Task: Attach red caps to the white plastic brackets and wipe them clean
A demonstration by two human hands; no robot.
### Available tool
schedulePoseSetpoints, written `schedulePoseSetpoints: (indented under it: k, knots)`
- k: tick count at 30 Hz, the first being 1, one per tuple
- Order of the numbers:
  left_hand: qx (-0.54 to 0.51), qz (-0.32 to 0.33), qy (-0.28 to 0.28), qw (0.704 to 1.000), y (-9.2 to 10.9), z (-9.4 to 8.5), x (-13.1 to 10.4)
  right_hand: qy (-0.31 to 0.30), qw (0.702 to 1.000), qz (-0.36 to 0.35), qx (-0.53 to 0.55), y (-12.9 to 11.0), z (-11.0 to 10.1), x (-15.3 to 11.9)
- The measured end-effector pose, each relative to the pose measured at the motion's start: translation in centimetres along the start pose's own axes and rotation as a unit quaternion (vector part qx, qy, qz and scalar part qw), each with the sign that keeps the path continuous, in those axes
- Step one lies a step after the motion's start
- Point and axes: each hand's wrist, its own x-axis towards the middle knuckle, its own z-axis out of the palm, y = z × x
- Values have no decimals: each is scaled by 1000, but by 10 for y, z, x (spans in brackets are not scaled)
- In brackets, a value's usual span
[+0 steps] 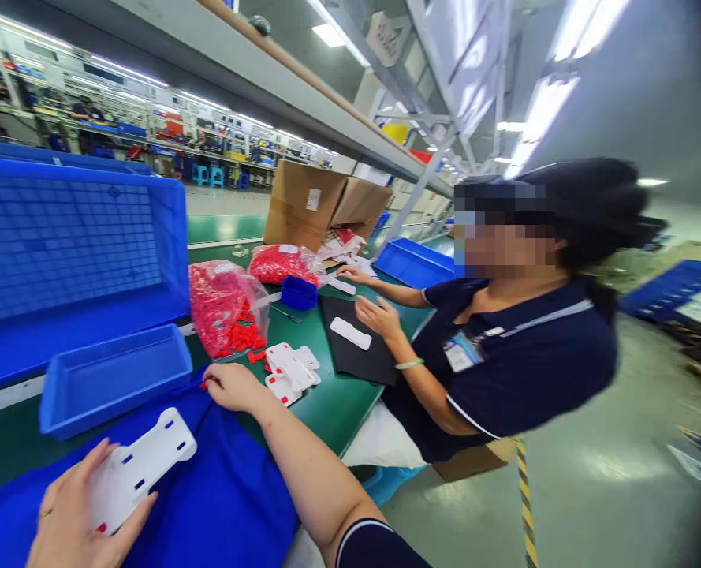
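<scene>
My left hand [83,505] holds a white plastic plate [143,465] with several rectangular slots, fingers and thumb at its edges; a red piece [102,528] sits at its lower end. Over the blue cloth [225,481], my right hand [232,386] has its fingers pinched on a small red piece [204,385]. Beyond that hand lie a stack of white plates [291,367] with red pieces in some slots, and loose red pieces [247,330] spilling from a clear plastic bag [211,300].
A shallow blue tray [117,379] and a large blue crate [78,260] stand at the left. At the right, a co-worker has both hands near a white part [350,333] on a black mat [350,363]. Behind are a small blue bin [299,293] and a cardboard box [303,205].
</scene>
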Motion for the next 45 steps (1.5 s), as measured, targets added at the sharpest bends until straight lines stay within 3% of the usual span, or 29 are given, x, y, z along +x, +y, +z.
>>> schedulePoseSetpoints:
  k: [6, 13, 18, 20, 21, 24, 26, 28, 30, 33, 36, 40, 45]
  knots:
    - [-1, 30, -9, 999, 24, -19, -9, 15, 999, 4, 42, 0, 11, -5]
    - [-45, 11, -23, 999, 31, -23, -16, 12, 996, 0, 85, 1, 16, -8]
    - [-154, -81, -46, 984, 31, -23, -15, 34, 993, -3, 111, 4, 19, -8]
    - [-271, -157, -62, 948, 30, -24, -13, 47, 990, -3, 132, 6, 20, -7]
    - [-345, -196, -72, 915, 30, -25, -11, 50, 988, -3, 149, 8, 21, -7]
    - [-538, -301, -88, 782, 30, -30, -5, 55, 976, 4, 210, 12, 26, -5]
    - [-604, -350, -84, 711, 30, -34, -1, 56, 969, 14, 239, 15, 29, -4]
    - [-640, -372, -77, 669, 30, -38, 1, 62, 966, 22, 251, 18, 32, -3]
    - [-663, -373, -71, 645, 29, -40, 3, 74, 963, 27, 256, 20, 33, -2]
    - [-675, -366, -68, 637, 27, -41, 2, 115, 952, 47, 281, 22, 32, -2]
    - [-658, -361, -71, 657, 26, -39, 0, 148, 933, 64, 321, 22, 29, -2]
    - [-629, -362, -52, 686, 24, -37, 1, 145, 916, 54, 369, 20, 28, -1]
    - [-600, -366, -10, 711, 19, -33, 0, 138, 934, 48, 327, 4, 19, 11]
